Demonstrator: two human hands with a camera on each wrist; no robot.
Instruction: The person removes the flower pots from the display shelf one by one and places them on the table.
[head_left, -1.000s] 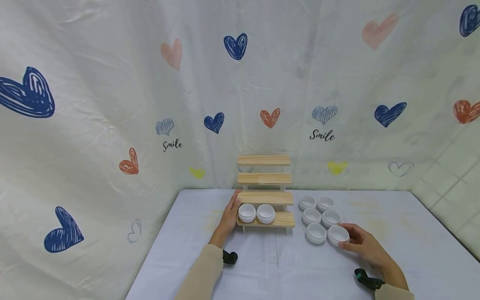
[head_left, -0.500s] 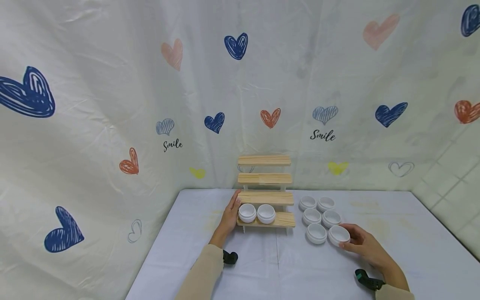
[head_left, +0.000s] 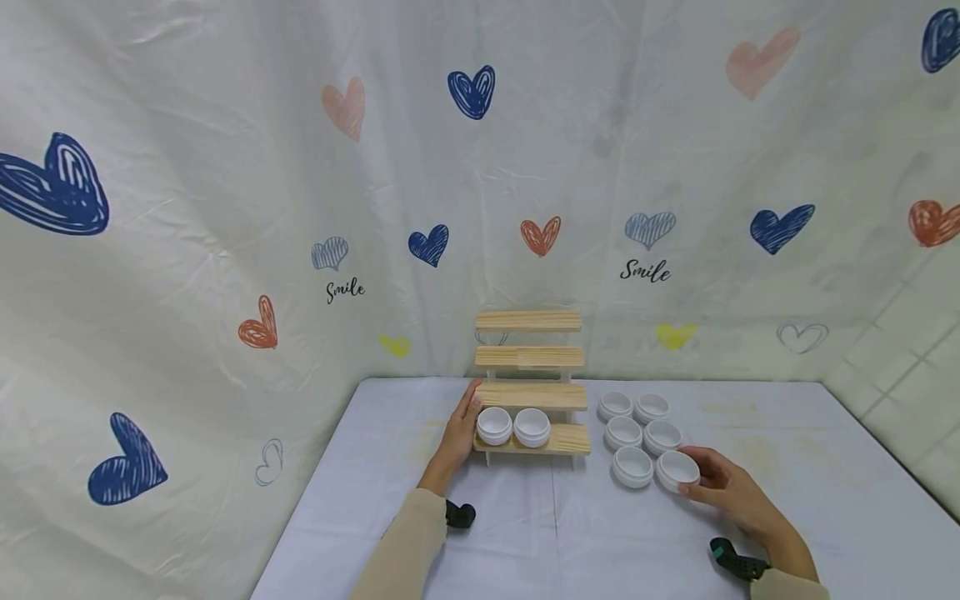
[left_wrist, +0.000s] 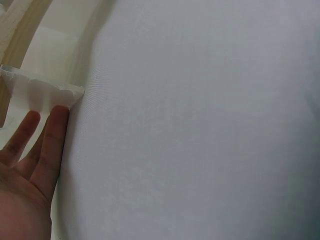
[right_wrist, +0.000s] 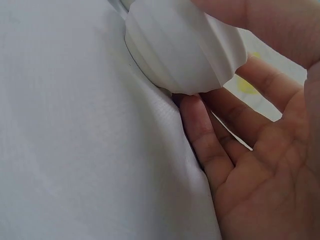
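A tiered wooden stand (head_left: 531, 396) is at the table's back, with translucent supports. Two small white bowls (head_left: 494, 426) sit side by side on its lowest shelf. My left hand (head_left: 453, 433) rests against the stand's left end. In the left wrist view, its fingers (left_wrist: 51, 150) extend fairly straight to a clear side support (left_wrist: 42, 90); the thumb is out of that view. My right hand (head_left: 723, 492) holds the nearest right-hand bowl (head_left: 677, 471) between thumb and fingers. The right wrist view shows that bowl's fluted side (right_wrist: 182, 47), low at the white cloth.
Several more white bowls (head_left: 623, 433) stand in two close columns right of the stand. A white cloth (head_left: 615, 542) covers the table. Behind it hangs a curtain (head_left: 585, 150) printed with hearts. The stand's upper shelves (head_left: 528, 321) rise close to the curtain.
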